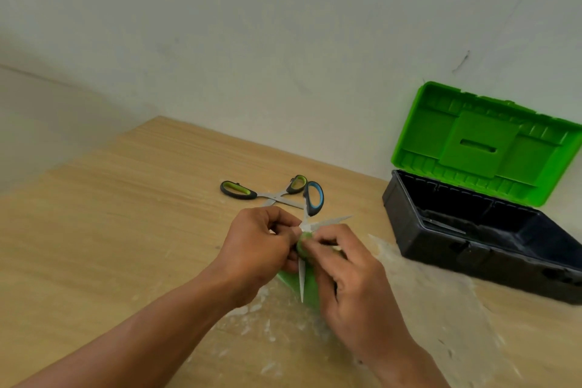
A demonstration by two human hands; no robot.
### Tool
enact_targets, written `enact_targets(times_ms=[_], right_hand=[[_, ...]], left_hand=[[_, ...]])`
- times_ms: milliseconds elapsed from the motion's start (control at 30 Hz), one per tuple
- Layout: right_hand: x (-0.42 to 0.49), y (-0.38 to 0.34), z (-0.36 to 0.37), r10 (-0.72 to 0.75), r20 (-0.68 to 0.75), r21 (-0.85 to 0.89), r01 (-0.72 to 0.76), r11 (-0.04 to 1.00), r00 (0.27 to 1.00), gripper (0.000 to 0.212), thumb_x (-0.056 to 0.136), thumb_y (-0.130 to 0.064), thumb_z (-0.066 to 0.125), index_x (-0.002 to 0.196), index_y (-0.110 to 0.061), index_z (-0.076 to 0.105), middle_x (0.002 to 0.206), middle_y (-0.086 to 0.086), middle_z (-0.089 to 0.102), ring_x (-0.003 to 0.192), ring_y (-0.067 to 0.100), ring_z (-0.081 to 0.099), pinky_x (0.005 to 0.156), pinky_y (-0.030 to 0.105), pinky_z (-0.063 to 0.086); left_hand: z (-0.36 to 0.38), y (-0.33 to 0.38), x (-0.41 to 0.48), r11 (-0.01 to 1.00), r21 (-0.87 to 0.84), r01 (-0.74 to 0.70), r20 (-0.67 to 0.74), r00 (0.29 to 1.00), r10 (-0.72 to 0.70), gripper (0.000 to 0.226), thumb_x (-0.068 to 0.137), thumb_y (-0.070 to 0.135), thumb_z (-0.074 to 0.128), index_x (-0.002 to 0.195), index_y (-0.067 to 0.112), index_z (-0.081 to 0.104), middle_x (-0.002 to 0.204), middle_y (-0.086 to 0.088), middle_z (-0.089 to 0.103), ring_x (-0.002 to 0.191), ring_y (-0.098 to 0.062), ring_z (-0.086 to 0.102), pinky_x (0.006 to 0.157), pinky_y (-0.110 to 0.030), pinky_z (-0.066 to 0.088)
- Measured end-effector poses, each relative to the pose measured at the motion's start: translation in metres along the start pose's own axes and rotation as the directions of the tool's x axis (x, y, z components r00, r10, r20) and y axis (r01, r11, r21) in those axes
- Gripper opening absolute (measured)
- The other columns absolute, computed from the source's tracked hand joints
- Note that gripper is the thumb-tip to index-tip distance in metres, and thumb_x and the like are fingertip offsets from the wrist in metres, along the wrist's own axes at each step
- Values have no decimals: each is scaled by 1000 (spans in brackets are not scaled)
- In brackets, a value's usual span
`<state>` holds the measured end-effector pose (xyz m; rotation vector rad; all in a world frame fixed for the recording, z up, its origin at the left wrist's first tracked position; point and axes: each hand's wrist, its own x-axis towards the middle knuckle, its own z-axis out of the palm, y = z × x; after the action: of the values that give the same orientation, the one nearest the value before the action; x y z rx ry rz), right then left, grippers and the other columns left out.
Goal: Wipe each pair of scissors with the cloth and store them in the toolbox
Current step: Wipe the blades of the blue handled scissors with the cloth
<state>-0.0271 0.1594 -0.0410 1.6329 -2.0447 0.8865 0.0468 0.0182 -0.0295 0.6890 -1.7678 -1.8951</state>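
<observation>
Mid-wipe: left hand (261,242) grips the spread blue-handled scissors (314,198), right hand (349,274) pinches the green cloth (310,288) round a blade between them, so next, I'd say, a carry rightward to the open toolbox (472,249).

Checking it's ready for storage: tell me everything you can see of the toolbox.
The toolbox looks plastic: a black rectangular base with a bright green hinged lid. It stands open on the wooden table at the right, lid tipped back toward the wall. A slim metallic item lies inside.
</observation>
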Motion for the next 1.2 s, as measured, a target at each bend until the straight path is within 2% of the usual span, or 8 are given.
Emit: enact_targets(times_ms=[67, 200, 367, 467, 567, 733, 900, 1200], right_hand=[[-4, -2, -2, -37, 65, 11, 37, 999, 997, 40, 107, -28, 44, 118, -4, 73, 111, 2, 60, 95, 17, 62, 74, 27, 56], [-3, 7, -2, 43, -12, 10, -43, 999, 999, 27, 94, -1, 66, 120, -4, 73, 113, 1, 61, 101, 14, 63, 80, 26, 57], [-13, 6, -7, 34, -1, 269, -32, 963, 999, 26, 89, -1, 71, 112, -11, 78, 104, -6, 65, 98, 14, 67, 76, 29, 57], [-9, 9, -6, 54, -105, 226, -29, 974, 993, 27, 88, 0, 71, 112, -8, 78, 107, -3, 67, 101, 13, 67, 80, 29, 58], [-11, 1, -4, -55, -159, 147, 79, 986, 986, 23, 90, 3, 71, 112, -2, 77, 112, 3, 69, 103, 10, 68, 80, 23, 58], [-11, 1, -1, -108, -184, 113, 130, 985, 977, 22, 96, -9, 64, 112, -1, 77, 114, 5, 71, 103, 15, 69, 80, 26, 59], [-17, -12, -1, -156, -142, 189, 182, 965, 977, 19, 96, -9, 69, 110, -2, 78, 112, 4, 71, 104, 16, 69, 81, 28, 58], [-14, -12, 1, -191, -92, 134, 202, 970, 977, 20, 97, -9, 66, 113, -1, 77, 112, 5, 71, 102, 16, 68, 80, 26, 57]], left_hand=[[-1, -1, 0, 999, 32, -6, -8, 1000, 6, 9, 92, 1, 65, 87, 6, 70, 64, -7, 60, 49, -17, 61, 52, -27, 54], [1, 1, 0, 1000, -8, 11, 16, 1000, -11, 8, 93, -1, 63, 89, 2, 68, 68, -12, 59, 48, -15, 61, 50, -25, 55], [-7, 6, 3, 989, -137, 54, 35, 998, -50, 6, 93, -3, 62, 94, -5, 67, 66, -12, 59, 45, -13, 56, 45, -22, 51], [-7, 8, 4, 954, -262, 148, 111, 986, -122, 9, 93, -4, 60, 88, -3, 68, 64, -11, 65, 46, -16, 61, 44, -24, 53], [-9, 12, 2, 899, -362, 245, 219, 960, -173, 12, 93, -6, 56, 88, -5, 67, 59, -12, 66, 44, -17, 62, 41, -22, 51], [-17, 13, 6, 888, -349, 300, 264, 940, -214, 11, 91, -7, 57, 89, -3, 67, 60, -11, 63, 44, -15, 59, 40, -22, 50], [-20, 16, 5, 901, -335, 277, 230, 951, -207, 11, 92, -6, 58, 90, -4, 68, 55, -7, 62, 42, -12, 58, 39, -20, 48], [-20, 16, 5, 935, -273, 226, 155, 970, -189, 10, 90, -5, 62, 84, -1, 70, 59, -8, 62, 44, -12, 56, 41, -21, 48]])
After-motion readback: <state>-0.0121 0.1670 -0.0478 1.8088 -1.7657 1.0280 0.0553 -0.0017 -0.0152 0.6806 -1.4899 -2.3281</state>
